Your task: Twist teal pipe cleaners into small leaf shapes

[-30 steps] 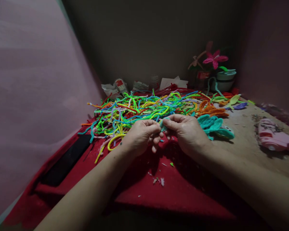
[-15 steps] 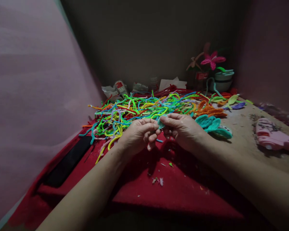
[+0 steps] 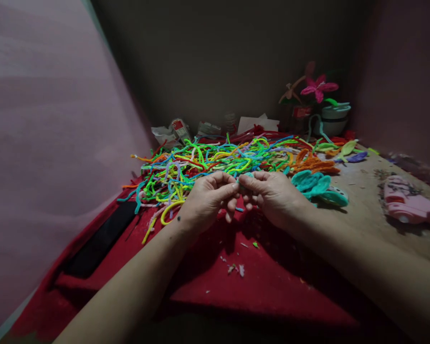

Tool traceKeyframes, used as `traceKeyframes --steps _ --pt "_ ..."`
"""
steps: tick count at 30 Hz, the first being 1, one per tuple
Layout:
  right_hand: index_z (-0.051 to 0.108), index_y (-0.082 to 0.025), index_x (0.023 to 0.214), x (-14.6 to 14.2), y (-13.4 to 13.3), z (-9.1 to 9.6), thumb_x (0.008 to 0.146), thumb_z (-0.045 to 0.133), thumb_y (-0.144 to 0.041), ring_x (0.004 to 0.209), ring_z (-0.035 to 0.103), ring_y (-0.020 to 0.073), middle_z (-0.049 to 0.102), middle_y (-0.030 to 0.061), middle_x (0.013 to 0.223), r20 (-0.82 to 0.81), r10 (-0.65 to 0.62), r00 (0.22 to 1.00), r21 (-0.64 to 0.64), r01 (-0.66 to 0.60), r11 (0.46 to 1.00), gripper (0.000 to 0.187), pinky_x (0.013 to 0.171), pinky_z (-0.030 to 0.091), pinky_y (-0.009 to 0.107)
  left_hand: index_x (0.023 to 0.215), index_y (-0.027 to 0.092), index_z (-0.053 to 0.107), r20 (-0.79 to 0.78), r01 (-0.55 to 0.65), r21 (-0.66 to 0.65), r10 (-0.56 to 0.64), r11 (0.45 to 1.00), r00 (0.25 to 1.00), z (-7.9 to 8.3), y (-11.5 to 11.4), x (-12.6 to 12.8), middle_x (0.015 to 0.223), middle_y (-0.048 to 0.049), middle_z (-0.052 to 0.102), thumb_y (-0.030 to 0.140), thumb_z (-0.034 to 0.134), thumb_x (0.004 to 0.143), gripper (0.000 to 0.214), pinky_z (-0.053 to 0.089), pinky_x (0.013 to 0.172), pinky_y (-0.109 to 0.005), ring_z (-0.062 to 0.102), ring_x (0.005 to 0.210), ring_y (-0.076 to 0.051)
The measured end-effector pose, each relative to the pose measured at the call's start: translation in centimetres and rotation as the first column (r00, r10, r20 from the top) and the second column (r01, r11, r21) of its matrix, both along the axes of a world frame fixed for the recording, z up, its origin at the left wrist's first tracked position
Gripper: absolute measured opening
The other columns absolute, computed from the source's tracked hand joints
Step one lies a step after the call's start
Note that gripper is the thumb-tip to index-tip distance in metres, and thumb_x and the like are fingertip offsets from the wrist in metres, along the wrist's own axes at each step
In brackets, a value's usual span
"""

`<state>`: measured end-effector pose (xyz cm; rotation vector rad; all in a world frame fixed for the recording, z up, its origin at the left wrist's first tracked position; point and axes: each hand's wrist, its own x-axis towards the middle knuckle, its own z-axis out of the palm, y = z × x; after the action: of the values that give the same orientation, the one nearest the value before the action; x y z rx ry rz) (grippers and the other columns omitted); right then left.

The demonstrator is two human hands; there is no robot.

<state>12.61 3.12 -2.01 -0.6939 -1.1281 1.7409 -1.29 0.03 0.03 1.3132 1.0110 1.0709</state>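
Between my fingertips is a small teal pipe-cleaner piece [image 3: 246,176], mostly hidden by the fingers. My left hand [image 3: 212,193] pinches its left side with thumb and forefinger. My right hand [image 3: 274,193] grips it from the right, thumb on top. Both hands meet above the red cloth [image 3: 215,282], in front of a heap of loose coloured pipe cleaners [image 3: 208,160]. Just beyond my right wrist lie several teal pipe-cleaner petals [image 3: 313,185].
A pink glue gun [image 3: 408,203] lies at the right on the tan tabletop [image 3: 361,229]. The black phone-like slab [image 3: 102,241] rests at the left. Orange pipe-cleaner pieces [image 3: 311,162] sit behind the petals. A pink flower [image 3: 318,88] and a pot [image 3: 335,119] stand at the back right.
My left thumb has come over the teal piece, and less of it shows between my fingers. Both hands remain together in nearly the same place.
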Motion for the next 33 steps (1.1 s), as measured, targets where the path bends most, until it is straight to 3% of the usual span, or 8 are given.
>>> traceKeyframes --steps 3,9,15,22,26,29,33 --pt "0.053 -0.014 0.062 0.06 -0.24 0.38 0.063 0.071 -0.037 0.042 0.048 0.0067 0.057 -0.0001 0.054 0.018 -0.002 1.0 0.031 0.001 1.0 0.03 0.04 0.037 0.02 0.07 0.015 0.05 0.054 0.012 -0.029 -0.01 1.0 0.998 -0.06 0.13 -0.05 0.047 0.0038 0.051 0.032 0.062 0.072 0.021 0.042 0.035 -0.019 0.047 0.038 -0.008" --pt "0.053 -0.014 0.058 0.25 -0.51 0.78 0.067 0.066 -0.025 0.046 0.05 0.0081 0.055 -0.0017 0.051 0.11 -0.126 0.986 0.232 0.098 0.968 0.019 0.047 0.038 0.022 0.071 0.014 0.051 0.085 0.007 -0.026 -0.005 1.0 0.996 -0.04 0.18 -0.16 0.048 0.0044 0.052 0.028 0.062 0.073 0.018 0.042 0.036 -0.018 0.046 0.038 -0.006" --pt "0.056 -0.014 0.062 0.12 -0.07 0.26 0.06 0.062 -0.012 0.05 0.053 0.0098 0.057 -0.0011 0.056 -0.004 -0.087 0.996 0.141 0.087 0.986 0.006 0.053 0.042 0.024 0.076 0.015 0.052 0.013 -0.062 0.06 0.061 0.996 0.998 -0.1 0.16 0.16 0.053 0.0017 0.058 0.03 0.062 0.073 0.018 0.046 0.044 -0.02 0.053 0.045 -0.009" --pt "0.057 -0.014 0.06 -0.03 -0.26 0.86 0.056 0.056 -0.005 0.047 0.048 0.0075 0.054 -0.0032 0.051 0.058 -0.187 0.981 0.152 0.176 0.973 0.01 0.049 0.039 0.022 0.073 0.014 0.054 -0.202 -0.182 0.135 0.207 0.974 0.957 0.09 -0.17 0.31 0.052 0.0017 0.058 0.027 0.061 0.073 0.015 0.043 0.037 -0.019 0.052 0.04 -0.009" --pt "0.058 -0.013 0.059 -0.08 -0.24 0.57 0.06 0.06 -0.012 0.048 0.048 0.0077 0.053 -0.0019 0.053 0.007 -0.121 0.993 0.078 0.12 0.99 0.003 0.048 0.04 0.022 0.072 0.015 0.054 -0.147 -0.235 0.148 0.257 0.96 0.955 -0.07 -0.22 0.42 0.048 0.0025 0.057 0.027 0.059 0.075 0.014 0.042 0.037 -0.019 0.049 0.037 -0.008" --pt "0.058 -0.012 0.059 -0.11 -0.13 0.23 0.062 0.063 -0.018 0.046 0.049 0.009 0.052 -0.0008 0.051 -0.021 -0.052 0.998 0.003 0.052 0.999 0.009 0.044 0.039 0.023 0.071 0.014 0.054 -0.078 -0.254 0.169 0.27 0.952 0.96 -0.22 -0.1 0.42 0.048 0.0021 0.058 0.026 0.061 0.074 0.014 0.044 0.039 -0.019 0.051 0.038 -0.008" --pt "0.059 -0.012 0.061 -0.19 -0.16 0.32 0.06 0.065 -0.018 0.046 0.05 0.0092 0.053 -0.0001 0.052 -0.022 -0.049 0.999 -0.009 0.049 0.999 0.008 0.044 0.04 0.022 0.07 0.013 0.056 -0.085 -0.253 0.165 0.269 0.953 0.959 -0.04 -0.19 0.49 0.048 0.0011 0.059 0.025 0.061 0.073 0.013 0.044 0.039 -0.02 0.052 0.038 -0.009"
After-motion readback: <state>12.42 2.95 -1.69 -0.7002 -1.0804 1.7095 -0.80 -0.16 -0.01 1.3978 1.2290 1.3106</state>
